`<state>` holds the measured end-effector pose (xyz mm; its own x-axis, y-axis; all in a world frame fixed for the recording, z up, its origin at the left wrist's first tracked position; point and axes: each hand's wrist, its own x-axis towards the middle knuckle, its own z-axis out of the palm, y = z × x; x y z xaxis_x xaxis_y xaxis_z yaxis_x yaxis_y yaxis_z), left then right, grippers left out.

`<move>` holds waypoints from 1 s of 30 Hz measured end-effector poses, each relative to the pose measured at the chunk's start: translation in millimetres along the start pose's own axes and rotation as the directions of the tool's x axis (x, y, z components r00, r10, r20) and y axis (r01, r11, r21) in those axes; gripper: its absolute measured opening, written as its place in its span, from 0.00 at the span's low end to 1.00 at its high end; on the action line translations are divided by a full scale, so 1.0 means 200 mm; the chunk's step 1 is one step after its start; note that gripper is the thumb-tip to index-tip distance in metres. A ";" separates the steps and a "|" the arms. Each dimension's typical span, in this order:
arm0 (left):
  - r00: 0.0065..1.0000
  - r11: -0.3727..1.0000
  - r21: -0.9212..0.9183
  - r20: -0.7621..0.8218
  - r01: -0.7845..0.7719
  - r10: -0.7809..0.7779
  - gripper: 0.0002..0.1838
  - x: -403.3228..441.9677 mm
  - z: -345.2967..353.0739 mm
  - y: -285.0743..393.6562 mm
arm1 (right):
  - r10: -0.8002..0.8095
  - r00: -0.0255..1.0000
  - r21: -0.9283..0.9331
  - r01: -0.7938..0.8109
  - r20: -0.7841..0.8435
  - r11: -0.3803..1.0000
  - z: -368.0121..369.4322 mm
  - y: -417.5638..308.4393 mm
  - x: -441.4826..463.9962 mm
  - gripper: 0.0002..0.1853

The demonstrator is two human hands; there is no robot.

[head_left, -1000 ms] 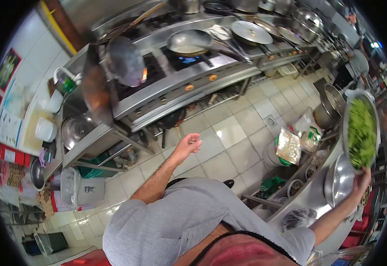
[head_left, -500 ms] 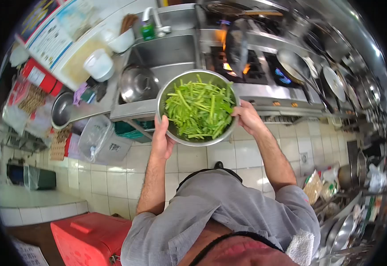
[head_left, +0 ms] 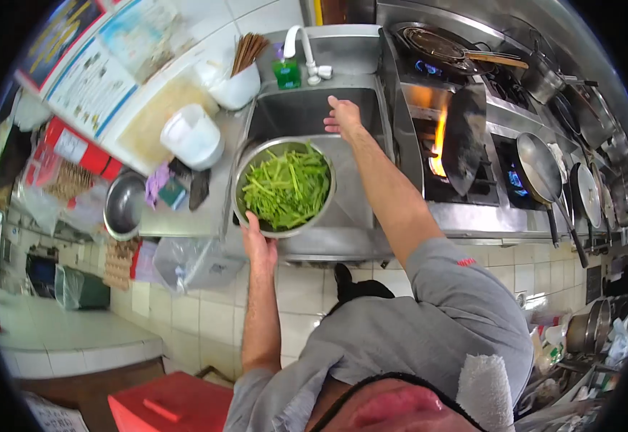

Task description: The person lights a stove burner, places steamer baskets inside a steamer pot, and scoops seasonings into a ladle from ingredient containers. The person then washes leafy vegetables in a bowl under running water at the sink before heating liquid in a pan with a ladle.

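My left hand (head_left: pixel 259 243) grips the near left rim of a steel bowl (head_left: pixel 296 229), with the thumb against its side. Cut green leafy stalks (head_left: pixel 286 186) fill this bowl, which is over the left part of the sink (head_left: pixel 360 198). Stretched forward over the basin, my right hand (head_left: pixel 343 119) is empty, its fingers apart and slightly bent. The white faucet (head_left: pixel 301 45) curves up behind the sink, a short way beyond that hand. Beside the faucet stands a bottle of green liquid (head_left: pixel 286 73).
On the right, a flame rises beside a tilted dark wok (head_left: pixel 466 137) on the stove. Another pan (head_left: pixel 537 162) with a ladle sits over a blue flame. A white tub (head_left: pixel 193 137) and a metal bowl (head_left: pixel 124 205) are on the left. A red box (head_left: pixel 170 405) stands behind me.
I have moved closer to the sink. The bowl has shifted over the basin in my left hand. My right hand has let go of the rim and reached forward toward the faucet.
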<state>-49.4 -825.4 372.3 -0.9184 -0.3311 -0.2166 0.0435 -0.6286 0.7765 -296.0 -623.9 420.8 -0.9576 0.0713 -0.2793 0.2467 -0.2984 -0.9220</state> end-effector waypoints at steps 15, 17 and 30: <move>0.960 0.964 0.052 0.084 0.262 -0.266 0.25 0.91 0.09 -0.21 | 0.191 0.973 0.034 -0.197 0.131 0.980 0.05 0.03 1.36 0.31; 0.950 0.958 0.039 0.122 0.285 -0.287 0.25 0.98 0.10 -0.24 | 0.177 0.978 -0.015 -0.177 0.114 0.984 0.07 0.05 1.41 0.28; 0.907 0.932 0.146 0.222 0.333 -0.359 0.21 1.42 0.33 -0.47 | -0.542 0.838 -0.810 0.360 0.063 0.463 0.09 0.12 1.35 0.32</move>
<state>-339.9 -813.8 275.6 -0.9357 0.0818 -0.3432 -0.3225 -0.5932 0.7377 -551.6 -629.0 327.4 -0.9456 0.1618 0.2821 -0.1095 0.6582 -0.7448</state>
